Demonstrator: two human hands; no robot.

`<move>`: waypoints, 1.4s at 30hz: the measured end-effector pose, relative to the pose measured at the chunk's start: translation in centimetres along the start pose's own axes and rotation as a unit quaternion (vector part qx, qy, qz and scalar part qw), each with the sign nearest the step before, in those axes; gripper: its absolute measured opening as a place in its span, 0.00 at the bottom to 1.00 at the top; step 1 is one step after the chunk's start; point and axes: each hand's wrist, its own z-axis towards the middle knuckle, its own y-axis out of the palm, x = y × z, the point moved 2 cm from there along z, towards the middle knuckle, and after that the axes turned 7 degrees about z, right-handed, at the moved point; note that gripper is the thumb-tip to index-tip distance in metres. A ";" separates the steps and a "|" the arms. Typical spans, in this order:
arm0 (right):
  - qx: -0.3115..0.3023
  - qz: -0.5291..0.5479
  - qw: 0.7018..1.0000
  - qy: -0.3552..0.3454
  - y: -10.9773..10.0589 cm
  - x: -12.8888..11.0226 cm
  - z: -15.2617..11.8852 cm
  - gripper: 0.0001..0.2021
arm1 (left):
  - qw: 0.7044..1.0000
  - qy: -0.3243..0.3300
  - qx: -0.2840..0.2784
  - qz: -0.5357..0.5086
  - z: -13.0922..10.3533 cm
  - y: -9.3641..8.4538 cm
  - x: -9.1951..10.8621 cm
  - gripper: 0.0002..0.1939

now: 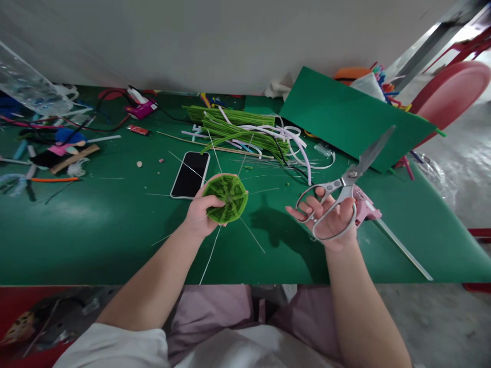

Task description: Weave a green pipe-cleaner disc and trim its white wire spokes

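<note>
Between the thumb and fingers of my left hand [201,210] is a round green piece [232,197] built on spokes, its thin pale wires sticking out on all sides. My right hand [326,214] holds metal scissors [351,176], fingers through the handle loops, blades pointing up and to the right. A pink glue gun [366,206] with a long clear stick lies just right of that hand, partly behind the scissors. Behind the green piece, a phone [191,175] with a dark screen rests on the green tabletop [115,230].
Green fuzzy stems [241,130] are heaped at the back centre, with white and lilac strips beside them. A green board [353,117] leans at the back right. At left are a small doll [65,145], a purple tool [141,109] and loose scraps. A red chair [452,97] stands right.
</note>
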 end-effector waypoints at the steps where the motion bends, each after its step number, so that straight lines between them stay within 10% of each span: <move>1: 0.001 -0.007 1.000 0.000 0.0 0.0 -0.1 0.27 | 1.000 -0.002 0.002 0.000 0.0 0.0 0.0 0.35; 13: 0.020 0.007 0.998 0.055 0.7 -0.3 -0.2 0.38 | 1.000 -0.001 0.003 0.003 -0.1 0.3 0.2 0.35; 27: -0.022 0.038 0.999 0.020 1.3 0.4 -0.2 0.25 | 1.000 -0.014 -0.012 0.006 -0.1 0.2 0.0 0.33; 42: -0.163 0.097 0.979 0.077 1.6 1.6 -0.7 0.24 | 1.000 -0.006 -0.022 0.021 -0.2 0.4 0.0 0.25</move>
